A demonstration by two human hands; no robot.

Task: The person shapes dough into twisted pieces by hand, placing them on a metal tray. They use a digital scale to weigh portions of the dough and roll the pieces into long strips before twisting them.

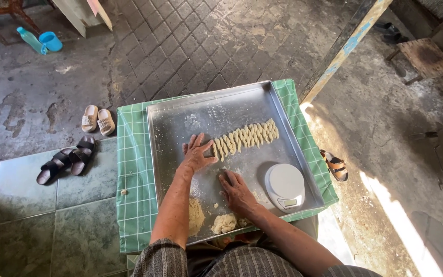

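A large metal tray [211,110] lies on a table covered with a green checked cloth [132,169]. A row of several twisted dough pieces [245,137] runs across the tray's middle. My left hand [197,153] lies flat, fingers spread, at the left end of that row, touching the tray. My right hand [235,191] presses palm-down on the tray just below, maybe over a small bit of dough that is hidden. Lumps of raw dough [223,223] and a flatter dough pile [196,215] sit at the tray's near edge between my forearms.
A small white kitchen scale [284,186] stands on the tray's near right corner. On the floor are beige sandals [97,119], black sandals [66,159] and an orange sandal [335,165]. A blue bottle and cup [41,41] stand far left; a wooden stool [426,57] far right.
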